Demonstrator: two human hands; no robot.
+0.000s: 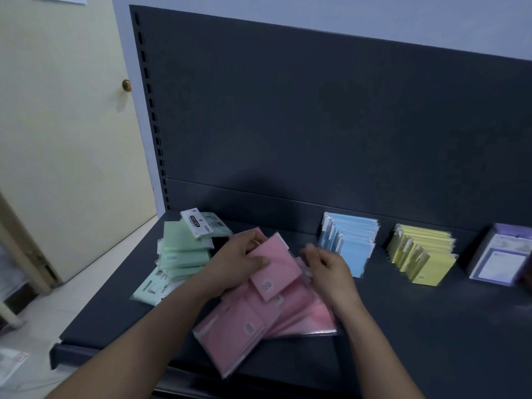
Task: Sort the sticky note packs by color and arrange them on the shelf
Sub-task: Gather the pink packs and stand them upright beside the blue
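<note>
A loose heap of pink sticky note packs (253, 318) lies in the middle of the dark shelf (417, 326). My left hand (239, 259) grips one pink pack (276, 266) at the top of the heap, thumb on its face. My right hand (326, 264) hovers just right of that pack with its fingers curled, a little blurred; whether it holds anything is unclear. Green packs (184, 251) lie jumbled at the left. Blue packs (349, 240), yellow packs (420, 253) and purple packs (503, 254) stand in tidy rows toward the right.
The shelf's dark back panel (316, 110) rises behind the packs, with a slotted upright (149, 90) at its left. A cream door (57, 125) with a knob stands at the left. Pale floor tiles (43, 326) lie below the shelf's front edge.
</note>
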